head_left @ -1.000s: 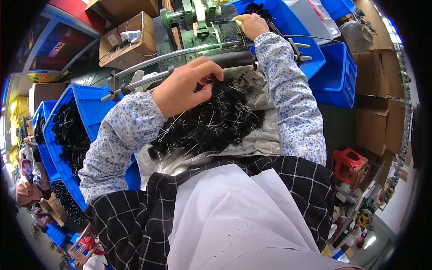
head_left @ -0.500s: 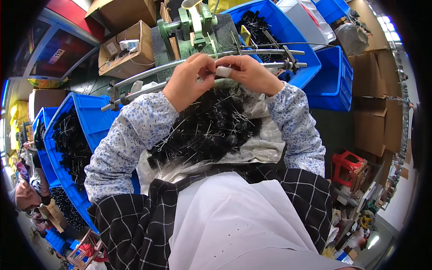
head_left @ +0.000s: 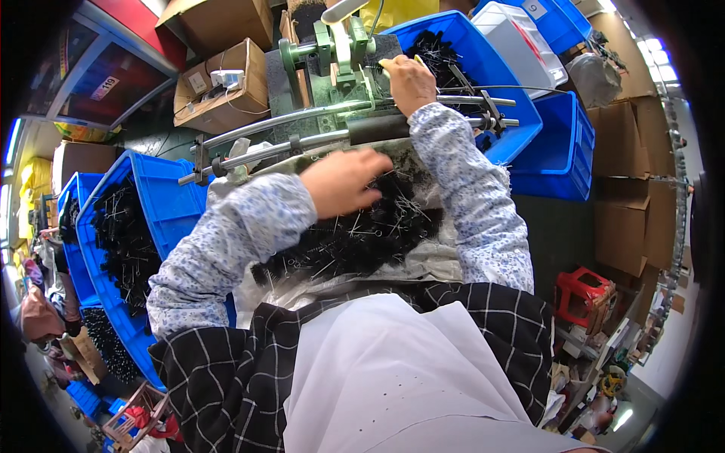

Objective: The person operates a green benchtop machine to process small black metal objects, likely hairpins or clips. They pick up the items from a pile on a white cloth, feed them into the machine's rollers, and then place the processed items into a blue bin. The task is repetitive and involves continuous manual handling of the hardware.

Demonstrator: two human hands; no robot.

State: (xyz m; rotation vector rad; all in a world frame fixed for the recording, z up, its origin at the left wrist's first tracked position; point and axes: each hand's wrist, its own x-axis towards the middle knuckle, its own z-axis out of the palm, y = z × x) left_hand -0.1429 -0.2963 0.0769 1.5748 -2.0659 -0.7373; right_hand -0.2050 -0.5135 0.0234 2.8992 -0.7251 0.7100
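The pile of black wire brushes (head_left: 362, 238) lies on a pale cloth (head_left: 430, 266), its far left part under the blurred left hand (head_left: 343, 183). Well apart, the right hand (head_left: 412, 83) is farther off, right of the green machine (head_left: 343, 57); I cannot tell whether either grips anything.

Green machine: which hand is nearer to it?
Right. The right hand is just right of the green machine; the left hand is nearer the body, over the black brush pile.
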